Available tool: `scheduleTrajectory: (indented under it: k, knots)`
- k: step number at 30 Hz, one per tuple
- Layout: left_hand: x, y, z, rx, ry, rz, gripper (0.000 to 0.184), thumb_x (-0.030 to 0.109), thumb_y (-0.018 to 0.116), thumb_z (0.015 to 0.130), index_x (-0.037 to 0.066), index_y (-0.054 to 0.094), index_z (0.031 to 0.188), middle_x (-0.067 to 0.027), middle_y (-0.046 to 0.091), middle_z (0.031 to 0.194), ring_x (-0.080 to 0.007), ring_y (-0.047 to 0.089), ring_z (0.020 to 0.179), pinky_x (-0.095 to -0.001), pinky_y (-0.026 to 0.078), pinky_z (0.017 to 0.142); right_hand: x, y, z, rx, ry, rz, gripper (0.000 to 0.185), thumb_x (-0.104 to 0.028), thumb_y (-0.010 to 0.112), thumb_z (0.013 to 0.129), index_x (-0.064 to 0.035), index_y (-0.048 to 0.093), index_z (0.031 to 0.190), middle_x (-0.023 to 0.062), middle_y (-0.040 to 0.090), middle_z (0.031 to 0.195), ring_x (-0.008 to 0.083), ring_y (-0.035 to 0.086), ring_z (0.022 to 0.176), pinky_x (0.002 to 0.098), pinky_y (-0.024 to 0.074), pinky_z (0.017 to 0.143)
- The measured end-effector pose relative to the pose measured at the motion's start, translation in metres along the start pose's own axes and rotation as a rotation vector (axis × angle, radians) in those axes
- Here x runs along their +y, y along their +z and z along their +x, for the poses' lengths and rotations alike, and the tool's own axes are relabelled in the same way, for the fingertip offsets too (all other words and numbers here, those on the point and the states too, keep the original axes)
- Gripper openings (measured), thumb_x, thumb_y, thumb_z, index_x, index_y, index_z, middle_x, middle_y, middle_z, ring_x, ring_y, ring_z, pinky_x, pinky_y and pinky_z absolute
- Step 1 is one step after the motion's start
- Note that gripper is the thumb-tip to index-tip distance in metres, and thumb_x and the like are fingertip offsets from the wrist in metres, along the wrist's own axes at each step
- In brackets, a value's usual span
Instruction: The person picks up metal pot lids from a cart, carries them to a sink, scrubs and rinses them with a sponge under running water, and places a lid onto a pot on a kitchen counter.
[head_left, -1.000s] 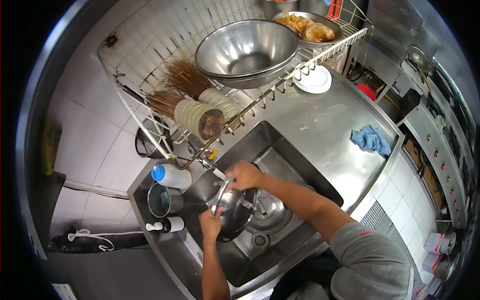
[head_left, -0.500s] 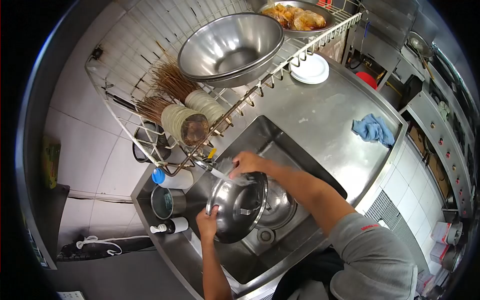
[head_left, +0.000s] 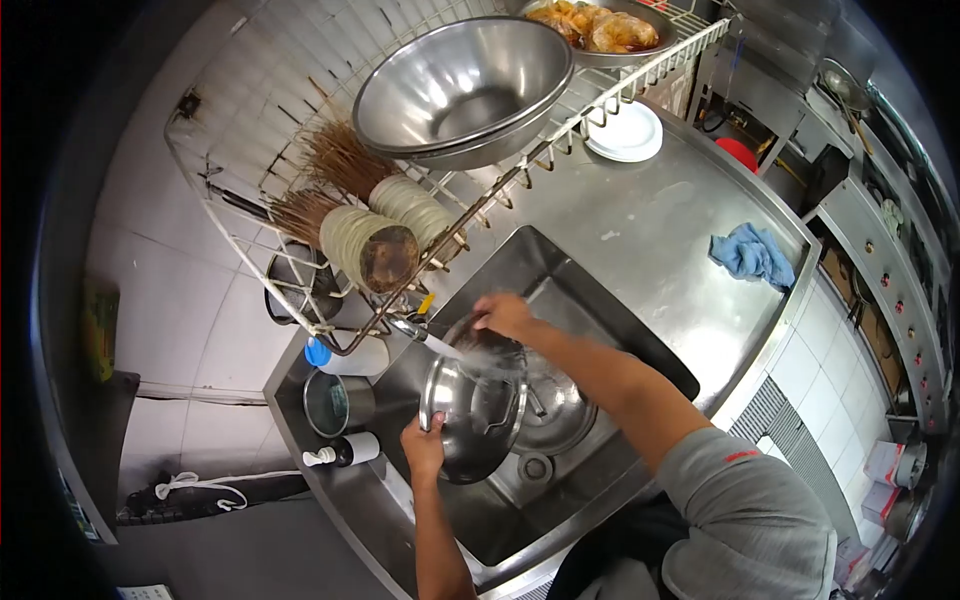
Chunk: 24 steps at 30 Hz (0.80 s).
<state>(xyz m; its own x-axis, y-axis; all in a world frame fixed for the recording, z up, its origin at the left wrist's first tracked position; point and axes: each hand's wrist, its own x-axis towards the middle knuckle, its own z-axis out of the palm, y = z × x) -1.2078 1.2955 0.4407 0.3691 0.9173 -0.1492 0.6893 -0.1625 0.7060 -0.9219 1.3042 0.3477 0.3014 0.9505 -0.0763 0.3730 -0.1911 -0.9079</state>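
Observation:
A shiny domed metal lid (head_left: 470, 435) with a loop handle is tilted up in the sink, under running water from the tap (head_left: 408, 328). My left hand (head_left: 424, 447) grips its near left rim, thumb on the metal. My right hand (head_left: 507, 316) is at the far side, just beyond the stream; its fingers are curled and slightly blurred. A grey, blurred shape lies by those fingers, and what they hold cannot be made out. Another round metal lid (head_left: 562, 428) lies on the sink bottom, partly behind the first.
A wire rack (head_left: 515, 180) overhangs the sink, bearing metal bowls (head_left: 465, 85) and bamboo brushes (head_left: 345, 240). A pump bottle (head_left: 355, 449), metal pot (head_left: 338, 403) and blue-capped bottle (head_left: 358, 354) stand left. White plates (head_left: 625, 132) and a blue cloth (head_left: 752, 256) lie on the steel counter.
My right hand has moved slightly up and away from the lid's top area. The lid has turned a little, and its handle shows more. My left hand keeps its hold on the rim.

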Motion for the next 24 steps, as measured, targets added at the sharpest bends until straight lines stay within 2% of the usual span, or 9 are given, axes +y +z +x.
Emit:
scheduleTrajectory:
  k: [1,2,6,9,15,17,19,21,24]
  knots:
    - [0.003,-0.003,-0.004,0.008,0.008,-0.029,0.015,0.012,0.068,0.089,-0.002,0.067,0.094,-0.0074,0.063,0.069,-0.0116,0.047,0.063,-0.0299,0.042,0.062,0.005,0.004,0.0,0.162,0.15,-0.044,0.043,-0.027,0.073,0.079,-0.0051,0.065,0.114,0.0166,0.067,0.109,0.035,0.063,0.099,0.0409,0.0496,0.087]
    - [0.0,-0.003,-0.006,0.011,0.004,-0.028,0.015,0.012,0.068,0.089,-0.002,0.067,0.094,-0.0074,0.063,0.069,-0.0116,0.047,0.063,-0.0299,0.042,0.062,0.006,0.017,-0.004,0.157,0.148,-0.043,0.043,-0.027,0.073,0.079,-0.0051,0.065,0.114,0.0166,0.067,0.109,0.035,0.063,0.099,0.0409,0.0496,0.087]
    - [-0.013,0.014,-0.019,0.079,-0.113,-0.366,0.016,0.011,0.066,0.092,-0.005,0.067,0.094,-0.0002,0.064,0.077,-0.0084,0.05,0.069,-0.0264,0.042,0.062,-0.053,0.083,-0.047,0.72,0.113,-0.129,0.05,-0.02,0.049,0.094,0.0024,0.041,0.137,0.0271,0.044,0.137,0.0468,0.039,0.128,0.0535,0.0322,0.107]
    - [-0.025,0.033,-0.03,0.106,-0.134,-0.57,0.017,0.01,0.065,0.093,-0.006,0.067,0.099,-0.0003,0.064,0.085,-0.0079,0.052,0.074,-0.0252,0.043,0.065,-0.087,0.113,-0.097,0.599,-0.073,-0.308,0.051,-0.023,0.05,0.093,-0.0005,0.043,0.137,0.0236,0.045,0.136,0.0452,0.038,0.13,0.0594,0.026,0.108]
    - [-0.005,0.029,-0.059,0.225,-0.169,-0.662,0.022,0.009,0.066,0.091,-0.008,0.065,0.106,-0.0053,0.065,0.095,-0.0123,0.056,0.082,-0.0272,0.045,0.075,-0.083,0.082,-0.094,0.35,-0.514,-0.115,0.033,-0.023,0.061,0.084,-0.0043,0.059,0.111,0.0169,0.053,0.122,0.0383,0.048,0.117,0.0502,0.0358,0.099]
    - [-0.007,0.022,-0.072,0.218,-0.21,-0.657,0.022,0.009,0.066,0.091,-0.006,0.065,0.107,-0.0056,0.066,0.096,-0.0133,0.057,0.084,-0.0286,0.046,0.076,-0.058,0.078,-0.064,0.574,-0.303,-0.121,0.028,-0.025,0.059,0.084,-0.0056,0.062,0.105,0.0161,0.055,0.117,0.0358,0.049,0.114,0.0479,0.0376,0.097]
    - [-0.01,0.021,-0.079,0.264,-0.213,-0.7,0.018,0.006,0.068,0.089,-0.006,0.065,0.102,-0.0055,0.066,0.091,-0.0132,0.057,0.079,-0.0276,0.046,0.075,-0.017,0.092,-0.03,0.563,0.209,-0.024,0.025,-0.026,0.055,0.088,-0.0064,0.063,0.101,0.0172,0.057,0.114,0.0356,0.051,0.11,0.0482,0.0393,0.093]
    - [-0.022,0.02,-0.087,0.278,-0.191,-0.697,0.018,0.006,0.068,0.09,-0.006,0.065,0.102,-0.0058,0.066,0.092,-0.0131,0.058,0.079,-0.0277,0.046,0.075,0.03,0.11,-0.025,0.595,0.301,-0.116,0.028,-0.026,0.052,0.089,-0.0055,0.065,0.104,0.0181,0.059,0.112,0.0353,0.052,0.111,0.0476,0.0395,0.092]
    - [-0.022,0.018,-0.095,0.327,-0.203,-0.696,0.017,0.007,0.068,0.09,-0.006,0.066,0.1,-0.0055,0.066,0.09,-0.0128,0.058,0.079,-0.0277,0.047,0.074,0.093,0.124,-0.059,0.019,0.387,-0.56,0.035,-0.027,0.048,0.091,-0.0037,0.066,0.11,0.019,0.06,0.114,0.0367,0.051,0.114,0.0471,0.0393,0.096]
